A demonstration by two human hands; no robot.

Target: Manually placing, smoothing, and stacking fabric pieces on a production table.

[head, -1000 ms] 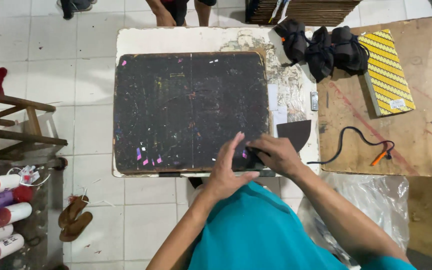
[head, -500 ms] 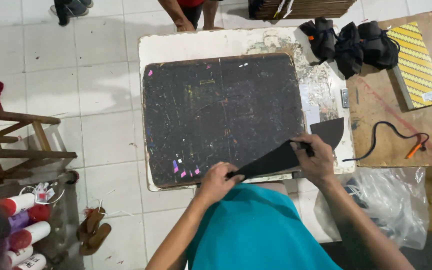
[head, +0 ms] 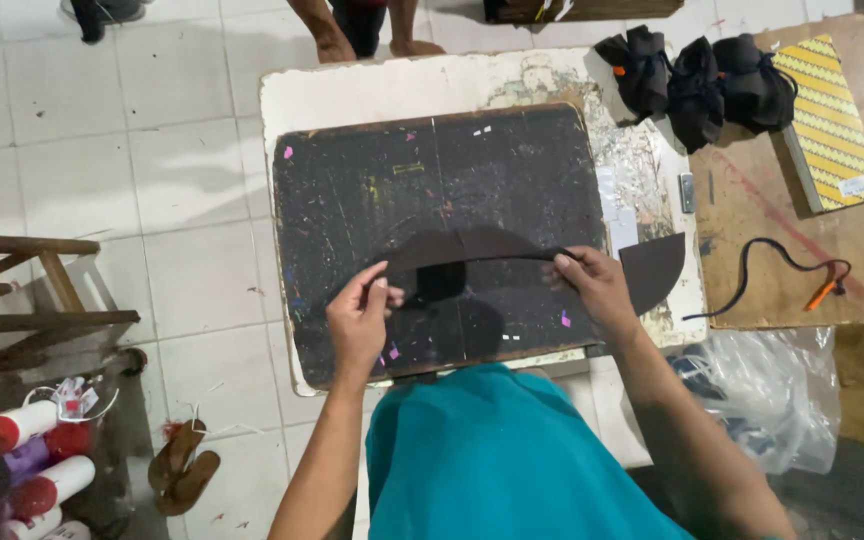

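Both hands hold a dark curved sheet (head: 472, 250) up over the black board (head: 442, 230) on the bench (head: 352, 90). The left hand (head: 360, 318) pinches its 8 o'clock end; the right hand (head: 597, 288) pinches the 3 o'clock end. I judge it mid-placement; next, lowering it flat calls for even tension.

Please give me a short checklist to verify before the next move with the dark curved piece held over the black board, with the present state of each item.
1. Left hand pinches the dark curved piece at its left end: ok.
2. Right hand grips its right end: ok.
3. Piece held spread between both hands, no fold visible: ok.
4. Black board under the piece carries only small coloured scraps: ok.
5. Second dark piece lies apart, right of the right hand: ok.
6. Piece touches the board or is above it: cannot tell.
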